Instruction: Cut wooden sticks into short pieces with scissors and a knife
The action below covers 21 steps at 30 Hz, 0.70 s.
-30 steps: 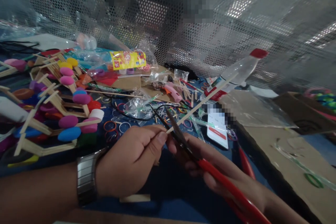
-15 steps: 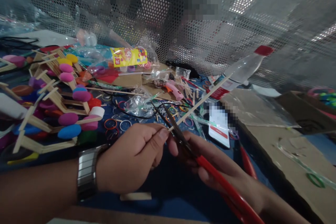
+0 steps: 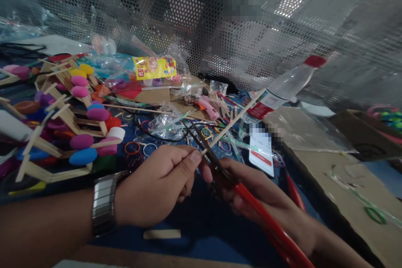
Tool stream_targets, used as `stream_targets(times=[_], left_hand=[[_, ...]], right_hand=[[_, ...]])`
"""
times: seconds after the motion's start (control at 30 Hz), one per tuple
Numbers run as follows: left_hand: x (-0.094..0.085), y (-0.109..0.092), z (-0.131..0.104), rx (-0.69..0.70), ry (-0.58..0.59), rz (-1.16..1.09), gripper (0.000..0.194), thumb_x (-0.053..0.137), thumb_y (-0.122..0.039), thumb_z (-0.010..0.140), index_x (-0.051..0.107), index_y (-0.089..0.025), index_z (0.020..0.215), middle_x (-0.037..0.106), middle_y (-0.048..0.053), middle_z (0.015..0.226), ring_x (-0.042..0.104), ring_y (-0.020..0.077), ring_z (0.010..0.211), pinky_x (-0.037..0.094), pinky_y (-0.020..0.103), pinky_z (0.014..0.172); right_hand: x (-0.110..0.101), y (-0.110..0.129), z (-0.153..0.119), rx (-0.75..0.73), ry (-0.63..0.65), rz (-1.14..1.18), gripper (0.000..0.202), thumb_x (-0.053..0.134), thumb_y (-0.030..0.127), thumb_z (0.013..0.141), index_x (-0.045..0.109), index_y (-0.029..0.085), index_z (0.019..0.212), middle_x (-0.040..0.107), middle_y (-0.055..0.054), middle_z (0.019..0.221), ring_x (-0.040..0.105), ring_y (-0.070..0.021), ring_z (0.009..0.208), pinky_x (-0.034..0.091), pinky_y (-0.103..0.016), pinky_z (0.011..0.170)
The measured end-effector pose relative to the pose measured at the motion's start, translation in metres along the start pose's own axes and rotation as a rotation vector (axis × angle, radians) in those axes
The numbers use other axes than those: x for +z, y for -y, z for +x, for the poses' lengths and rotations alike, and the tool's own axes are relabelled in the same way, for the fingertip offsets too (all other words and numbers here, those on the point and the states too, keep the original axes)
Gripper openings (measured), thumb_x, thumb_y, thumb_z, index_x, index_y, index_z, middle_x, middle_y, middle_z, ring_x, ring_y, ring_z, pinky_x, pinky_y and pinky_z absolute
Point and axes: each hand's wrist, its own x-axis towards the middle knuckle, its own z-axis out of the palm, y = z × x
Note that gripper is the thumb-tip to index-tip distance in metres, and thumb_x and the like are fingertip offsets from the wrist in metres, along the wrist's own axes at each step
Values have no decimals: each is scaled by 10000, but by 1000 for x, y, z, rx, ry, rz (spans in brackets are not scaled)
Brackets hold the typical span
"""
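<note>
A thin wooden stick (image 3: 234,121) slants up to the right, its lower end pinched between the thumb and fingers of my left hand (image 3: 161,186). Red-handled scissors (image 3: 260,206) are held in my right hand (image 3: 251,188), their dark blades crossing the stick just beyond my left fingertips. Whether the blades touch the stick on both sides is hard to tell. My right fingers wrap round the tool and are partly hidden by it. A short flat wooden piece (image 3: 162,234) lies on the blue surface below my hands.
Wooden-stick frames (image 3: 70,121) with colourful oval pieces crowd the left. Behind my hands lie rubber bands, plastic bags and a pink glue gun (image 3: 209,108). A red-capped bottle (image 3: 282,88) and a phone (image 3: 261,148) are at right, beside a cardboard box (image 3: 366,134).
The stick's far end has dropped slightly and moved a little left, and the scissor blades look closer together. My left hand still pinches the stick; my right keeps hold of the scissors.
</note>
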Motion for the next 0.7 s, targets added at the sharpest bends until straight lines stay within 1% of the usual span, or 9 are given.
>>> stream_targets(times=[0.03,0.13,0.17,0.23,0.3,0.37,0.5,0.7], left_hand=[[0,0,0,31,-27,85,401,343,-382,1031,612,-171,821,485,-51,580,417,89,493,350,214,488],[-1,-2,-1,137,-129,431,351,434,-353,1000,568,-169,733,508,-36,610,439,105,559,313,248,534],[0,-2,-1,155,-148,517,351,438,-339,997,550,-169,710,518,-30,613,445,109,569,298,260,545],[0,-2,-1,154,-161,600,361,397,-314,1009,551,-169,717,545,-19,622,456,119,577,290,274,562],[1,-1,-1,127,-145,608,371,364,-312,1020,576,-169,752,578,-6,655,477,130,600,303,277,581],[1,-2,-1,113,-134,602,375,361,-312,1021,573,-171,746,588,-2,670,485,134,609,309,277,589],[0,-4,0,128,-115,572,385,358,-308,1027,548,-178,718,574,-19,638,481,122,580,299,272,578],[-1,-3,1,140,-115,527,380,375,-284,1026,488,-183,677,514,-41,598,440,107,550,280,268,560]], right_hand=[[0,0,0,11,-2,3,321,621,515,915,607,257,1107,389,35,746,280,-133,614,253,-262,524],[2,0,2,25,-20,20,335,643,537,897,612,244,1057,353,51,705,250,-117,580,223,-251,489],[2,0,3,18,-29,12,345,645,549,891,613,238,1038,355,51,705,251,-115,577,231,-246,482],[3,0,4,-14,-48,-42,360,635,571,887,615,232,1009,381,41,720,281,-119,588,278,-241,485],[2,-1,5,-49,-59,-118,376,612,590,894,619,233,1010,414,25,750,328,-134,627,339,-255,536],[0,-1,4,-52,-54,-147,396,601,602,896,617,239,1053,438,15,783,356,-146,664,363,-268,584],[0,-2,3,5,-32,-61,438,615,616,877,603,249,1115,417,19,786,329,-144,645,330,-260,556],[1,-6,-1,-7,-26,-18,308,607,517,927,606,255,1089,380,33,757,279,-137,626,272,-262,536]])
